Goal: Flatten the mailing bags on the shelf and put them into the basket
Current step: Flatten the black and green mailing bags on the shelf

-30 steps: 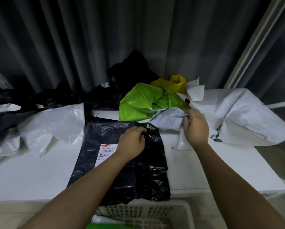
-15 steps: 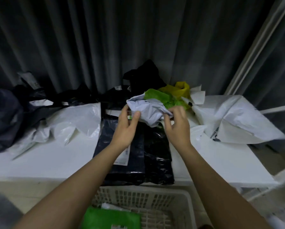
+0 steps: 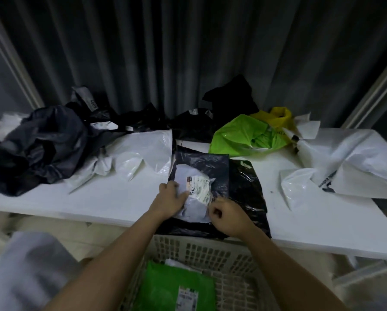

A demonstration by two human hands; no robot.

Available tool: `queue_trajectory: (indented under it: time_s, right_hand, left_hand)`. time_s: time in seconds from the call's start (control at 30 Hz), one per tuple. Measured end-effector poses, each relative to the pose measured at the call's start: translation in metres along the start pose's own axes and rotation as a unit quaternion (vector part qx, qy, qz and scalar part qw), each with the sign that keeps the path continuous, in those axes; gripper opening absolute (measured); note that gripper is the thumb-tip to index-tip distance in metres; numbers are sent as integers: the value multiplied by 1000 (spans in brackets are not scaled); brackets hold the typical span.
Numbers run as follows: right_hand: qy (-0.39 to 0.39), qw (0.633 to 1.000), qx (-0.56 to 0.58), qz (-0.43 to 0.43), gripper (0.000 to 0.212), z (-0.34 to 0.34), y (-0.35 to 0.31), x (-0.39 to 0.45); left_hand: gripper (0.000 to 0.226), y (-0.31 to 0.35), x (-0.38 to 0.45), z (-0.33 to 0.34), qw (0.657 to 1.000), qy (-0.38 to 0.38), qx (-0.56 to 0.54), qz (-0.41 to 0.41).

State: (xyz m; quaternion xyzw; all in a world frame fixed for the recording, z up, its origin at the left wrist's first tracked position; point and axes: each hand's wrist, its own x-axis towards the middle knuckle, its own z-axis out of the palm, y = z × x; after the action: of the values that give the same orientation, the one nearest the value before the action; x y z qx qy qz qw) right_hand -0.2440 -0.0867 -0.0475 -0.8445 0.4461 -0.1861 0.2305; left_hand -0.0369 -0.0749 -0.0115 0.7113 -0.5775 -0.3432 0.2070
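Progress is judged to be early. One green mailing bag [image 3: 177, 288] is seen lying flat in the white basket [image 3: 233, 254] at 6 o'clock, with something pale tucked behind it (too little shows to tell what). A grey-white mailing bag [image 3: 197, 194] with a printed label is being worked at the centre of the white shelf [image 3: 98, 198], laid on top of a flat black mailing bag [image 3: 244, 194] whose near edge overhangs the basket.

The left hand [image 3: 169, 199] is laid on the grey-white bag's left part, fingers extended and pressing it down. The right hand [image 3: 228, 217] rests at the bag's near right corner with fingers curled; whether plastic is pinched between them cannot be told.

Much is left to flatten. A dark crumpled heap [image 3: 38, 144] lies at 9 o'clock, a white bag [image 3: 141, 153] at 10 o'clock, black bags [image 3: 228, 104] at 12 o'clock, a bright green bag [image 3: 239, 135] and a yellow bag [image 3: 280, 117] at 1 o'clock, and a large white bag [image 3: 349, 162] at 3 o'clock.
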Motion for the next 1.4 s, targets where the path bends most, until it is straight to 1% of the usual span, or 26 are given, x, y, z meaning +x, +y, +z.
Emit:
queue_trajectory:
  time_s: [0.03,0.1,0.13,0.17,0.2,0.23,0.27,0.3,0.33,0.4,0.47,0.53,0.6,0.67,0.77,0.87,0.97,1.03,1.1,1.13,1.17,1.23,1.27,1.3,1.33,1.4]
  right_hand:
    - [38,998,39,23,13,-3,-3,2]
    - [145,983,85,78,13,-12,-9,13]
    - [185,972,97,110,13,-16,-9,21]
    - [199,964,105,141,22,-20,-10,30]
    - [188,963,107,160,35,-24,-9,38]
    - [165,969,99,158,45,-26,-5,47]
    - [135,976,83,150,51,-26,-2,55]
    - [107,982,63,141,52,-26,1,62]
    - [87,985,48,142,48,-25,4,69]
    - [82,983,31,162,32,-24,3,81]
    - [105,980,25,167,16,-21,0,87]
    - [120,978,35,168,11,-20,-1,90]
    - [145,972,68,171,11,-23,-1,89]
    - [179,957,135,183,12,-32,1,82]
    - [214,937,211,181,16,-47,7,61]
    - [206,933,240,174,19,-54,13,34]
    - [161,937,251,183,21,-47,15,10]
    - [94,948,234,194,20,-42,15,-1]
    - [24,955,203,216,17,-39,12,-5]
    - [18,959,183,217,16,-39,10,-5]
    - [42,968,150,197,13,-40,8,-3]
    - [137,980,52,137,8,-39,-2,5]
    - [174,979,8,110,15,-38,-10,11]
    - [191,978,-17,83,27,-34,-18,18]
    - [187,980,-25,64,36,-30,-29,27]
    - [138,988,-62,17,48,-15,-44,40]
  left_hand:
    - [60,3,0,2,1000,4,-15,-13]
    - [69,7,5,4,999,-10,-29,-23]
    - [70,8,7,5,999,-21,-29,-18]
    - [70,8,8,6,999,-30,-30,-14]
    - [68,8,9,7,999,-32,-32,-10]
    - [66,7,11,7,999,-30,-33,-9]
    - [64,6,11,6,999,-27,-33,-8]
    - [62,5,12,6,999,-24,-36,-10]
    - [63,5,12,6,999,-23,-42,-11]
    - [74,5,11,4,999,-24,-40,-1]
    - [89,6,7,4,997,-63,28,34]
    - [93,5,8,2,989,-103,95,55]
    - [80,2,13,-3,986,-102,111,66]
    - [63,-1,17,-11,990,-74,95,78]
    - [46,-3,22,-24,991,-15,79,106]
    - [34,-3,32,-36,981,61,115,142]
    - [35,-2,40,-40,961,98,212,147]
    - [36,-2,42,-36,951,107,254,141]
    - [38,-3,40,-30,947,113,269,131]
    - [41,-3,38,-26,948,107,273,123]
    - [44,-1,34,-22,951,98,272,113]
    - [52,2,24,-17,964,76,234,97]
    - [54,4,17,-14,971,75,204,97]
    - [55,5,12,-10,974,83,181,105]
    - [55,4,7,-6,973,96,170,120]
    - [53,1,1,7,965,121,173,154]
